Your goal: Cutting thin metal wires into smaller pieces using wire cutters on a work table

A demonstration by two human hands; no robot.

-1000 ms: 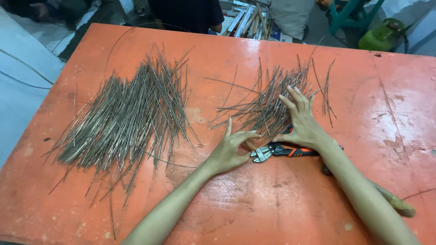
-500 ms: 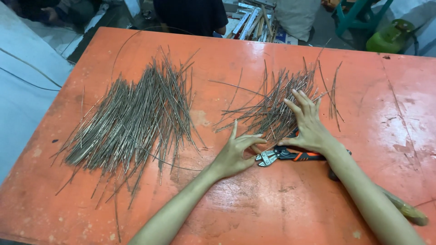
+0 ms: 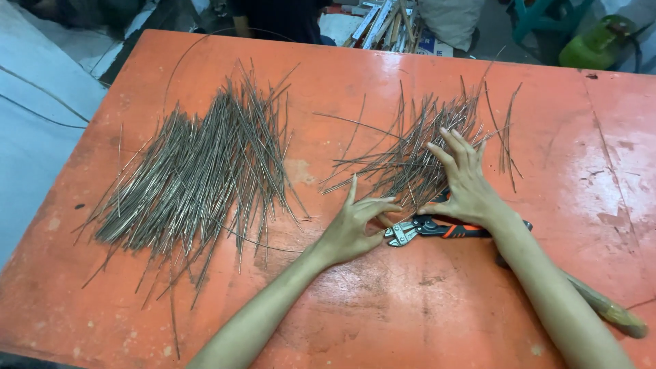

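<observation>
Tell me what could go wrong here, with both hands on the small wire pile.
The cut ends in the small pile may prick the right hand lying flat on it. The left hand sits right by the cutter jaws, so it could catch them. Loose wires stray toward the table edge and might roll off.

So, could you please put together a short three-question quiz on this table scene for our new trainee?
1. True or false: the right hand lies flat on the smaller pile of wire pieces.
2. Which tool lies on the orange table between the two hands? A) a hammer B) cutting pliers with black and orange handles C) a paintbrush
3. Fill in: the larger pile of wire pieces lies to the ____ of the left hand.

Key
1. True.
2. B, the cutting pliers.
3. Left.
</observation>
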